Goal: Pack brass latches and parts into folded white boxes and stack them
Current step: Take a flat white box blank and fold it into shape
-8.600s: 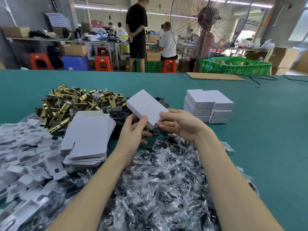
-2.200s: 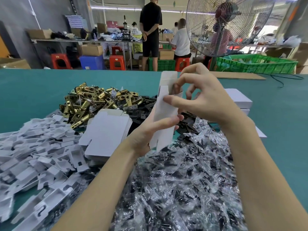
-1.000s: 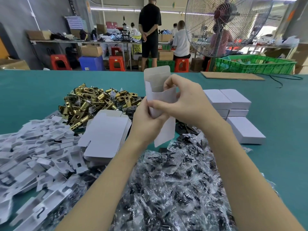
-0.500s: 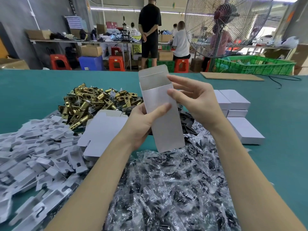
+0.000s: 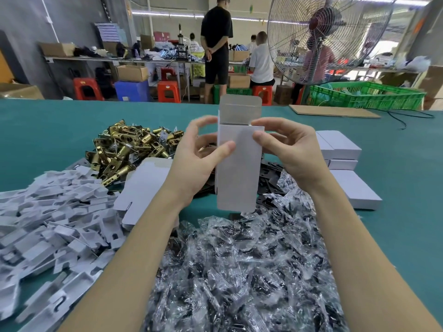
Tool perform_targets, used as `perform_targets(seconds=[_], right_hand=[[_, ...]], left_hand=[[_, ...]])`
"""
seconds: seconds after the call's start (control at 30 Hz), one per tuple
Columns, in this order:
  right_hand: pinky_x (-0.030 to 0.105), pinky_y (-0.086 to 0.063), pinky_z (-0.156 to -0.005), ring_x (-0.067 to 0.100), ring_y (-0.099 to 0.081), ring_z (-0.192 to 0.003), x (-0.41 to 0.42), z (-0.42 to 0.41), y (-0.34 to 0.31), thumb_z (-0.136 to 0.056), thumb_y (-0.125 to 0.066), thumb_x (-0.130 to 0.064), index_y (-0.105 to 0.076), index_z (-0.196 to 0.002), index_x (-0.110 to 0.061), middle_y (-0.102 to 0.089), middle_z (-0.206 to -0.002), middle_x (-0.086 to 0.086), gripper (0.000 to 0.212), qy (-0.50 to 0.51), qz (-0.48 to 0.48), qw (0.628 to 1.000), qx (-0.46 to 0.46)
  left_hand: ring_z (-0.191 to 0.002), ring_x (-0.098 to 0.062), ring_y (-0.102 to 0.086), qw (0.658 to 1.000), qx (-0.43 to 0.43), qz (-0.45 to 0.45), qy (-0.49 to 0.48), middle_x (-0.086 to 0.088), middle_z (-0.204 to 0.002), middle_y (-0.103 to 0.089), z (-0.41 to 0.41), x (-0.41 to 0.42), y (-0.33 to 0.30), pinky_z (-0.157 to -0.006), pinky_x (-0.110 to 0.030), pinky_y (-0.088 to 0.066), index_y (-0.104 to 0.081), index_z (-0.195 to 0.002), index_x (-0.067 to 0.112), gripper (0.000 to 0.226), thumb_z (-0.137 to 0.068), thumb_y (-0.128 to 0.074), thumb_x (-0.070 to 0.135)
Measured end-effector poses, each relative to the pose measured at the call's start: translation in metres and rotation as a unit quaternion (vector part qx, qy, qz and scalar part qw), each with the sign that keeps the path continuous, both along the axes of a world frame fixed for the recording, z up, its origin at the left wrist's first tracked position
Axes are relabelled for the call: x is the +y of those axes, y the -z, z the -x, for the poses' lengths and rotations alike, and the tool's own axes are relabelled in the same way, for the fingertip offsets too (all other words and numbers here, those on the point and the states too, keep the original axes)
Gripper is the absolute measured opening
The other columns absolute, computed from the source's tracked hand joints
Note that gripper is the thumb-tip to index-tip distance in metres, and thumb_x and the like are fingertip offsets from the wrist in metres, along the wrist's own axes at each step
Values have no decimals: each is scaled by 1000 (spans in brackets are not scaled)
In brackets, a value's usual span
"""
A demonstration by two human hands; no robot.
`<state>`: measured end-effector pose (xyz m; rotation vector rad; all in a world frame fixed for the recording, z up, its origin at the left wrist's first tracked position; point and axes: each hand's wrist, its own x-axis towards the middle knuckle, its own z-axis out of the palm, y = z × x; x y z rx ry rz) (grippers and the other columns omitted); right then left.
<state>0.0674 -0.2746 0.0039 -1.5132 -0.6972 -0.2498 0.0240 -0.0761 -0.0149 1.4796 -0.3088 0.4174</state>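
At the far left we see a heap of white card inserts (image 5: pixel 48 212) spilling off the frame's left edge, its lower pieces blurred. Behind it lies the pile of brass latches (image 5: pixel 127 149), and beside that a stack of flat box blanks (image 5: pixel 146 185), partly hidden by our left forearm. Our left hand (image 5: pixel 196 161) holds the left side of an upright white box (image 5: pixel 237 168), thumb pressed on its front face, fingers curled behind it. The box stands above the desk (image 5: pixel 43 130), between both hands, its top flap raised and open. Our right hand (image 5: pixel 287 149) pinches the upper right corner, thumb in front, index finger on the top edge. Dark plates (image 5: pixel 271 171) beneath the box are mostly covered. Clear packets of small parts (image 5: pixel 239 271) fill the near foreground and run off the bottom edge; their contents are hard to make out. To the right sit closed white boxes (image 5: pixel 340 147), stacked, one lying apart in front. Beyond them the teal desk lies bare to the right edge.
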Motion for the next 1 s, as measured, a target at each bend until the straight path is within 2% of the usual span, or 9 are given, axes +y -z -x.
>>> perform_targets(seconds=[0.13,0.37,0.43,0.53,0.67,0.8,0.87,0.93,1.0], right_hand=[[36,-60,-83,22,-75,-93,0,0,2,-83,-80,-27,-80,-99,-26,-78,-103,2,16,-10,1,1000,10],[33,-60,-85,18,-75,-91,0,-2,5,-82,-81,-30,-80,-100,-28,-79,-97,2,18,-8,16,1000,9],[32,-60,-86,15,-75,-91,1,-2,6,-83,-80,-28,-80,-101,-29,-80,-96,3,18,-13,28,999,12],[33,-60,-87,16,-74,-89,4,-1,8,-85,-80,-27,-80,-101,-29,-80,-95,5,16,-13,44,999,12],[44,-61,-88,21,-75,-88,4,-1,10,-83,-81,-26,-80,-100,-29,-80,-91,9,17,-17,45,998,34],[52,-60,-90,26,-75,-92,3,-1,10,-87,-79,-18,-80,-103,-26,-79,-96,11,18,-28,51,998,33],[49,-61,-90,26,-75,-94,4,-1,10,-88,-79,-16,-80,-104,-23,-79,-97,13,18,-32,49,998,35],[39,-61,-85,23,-75,-92,5,0,10,-88,-78,-15,-80,-104,-24,-79,-96,11,18,-39,48,997,37],[29,-59,-80,19,-76,-92,6,1,9,-89,-78,-16,-80,-104,-26,-79,-95,6,18,-46,53,997,35]], left_hand=[[-95,-20,-74,995,-66,-80,-14,-1,-116,-71,2,5,-3,-77,-32,-62,-51,-132,39,50,-94,-72,15],[-88,-12,-72,990,-78,-98,-57,1,-107,-71,1,4,-1,-70,-31,-58,-68,-108,18,10,-98,-65,14],[-89,-9,-71,990,-78,-92,-77,2,-114,-69,0,5,-2,-76,-33,-58,-69,-102,13,7,-99,-64,15],[-85,-13,-69,989,-86,-93,-77,2,-120,-65,1,7,-4,-77,-36,-55,-62,-109,16,12,-98,-62,13],[-81,-12,-70,990,-80,-92,-69,0,-118,-67,5,6,-7,-79,-33,-57,-49,-130,34,40,-99,-60,11],[-78,-11,-66,992,-56,-105,-53,7,-93,-70,6,7,-7,-81,-56,-56,-70,-111,19,18,-100,-58,10],[-83,-15,-64,994,-41,-88,-43,0,-93,-70,9,6,-8,-77,-54,-55,-72,-103,20,12,-98,-62,25],[-86,-22,-62,996,-25,-73,-39,-13,-98,-70,10,5,-11,-76,-47,-52,-72,-100,16,26,-97,-61,40],[-86,-22,-64,998,-4,-53,-36,-13,-100,-72,10,6,-13,-78,-44,-52,-72,-95,19,27,-97,-59,41]])
